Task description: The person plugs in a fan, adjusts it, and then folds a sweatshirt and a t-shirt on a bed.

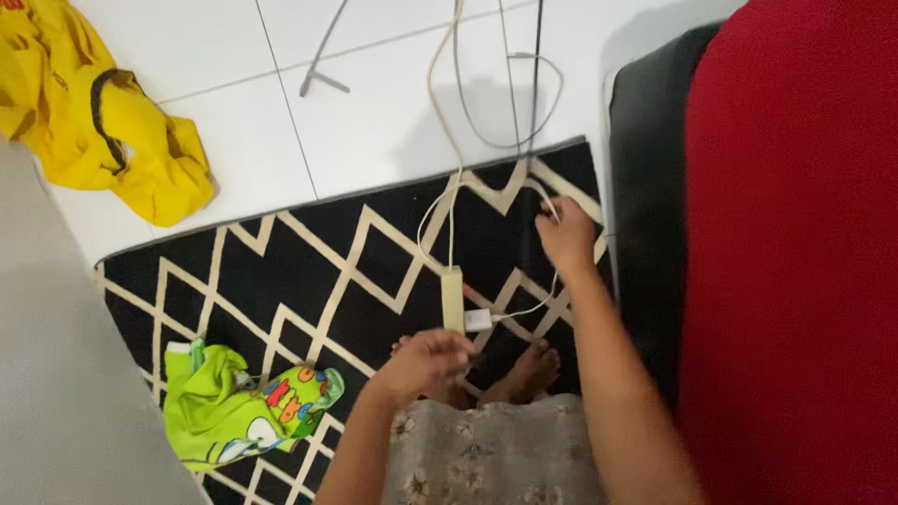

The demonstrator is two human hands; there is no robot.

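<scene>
A: Item one, power strip?
B: Cream power strip [453, 297], lying on the black rug with cream diamond lines [309, 252], white adapter [478, 320] plugged at its near end.
A: Hands?
B: Left hand [428, 363] loosely curled just beside the strip's near end; contact unclear, grip cannot be told. Right hand [565, 234] closed on the thin white cable [533, 304] near the black sofa edge [645, 187].
A: Other stock?
B: Green printed garment [238, 404] on rug; yellow garment [103, 112] on white tiles.
</scene>
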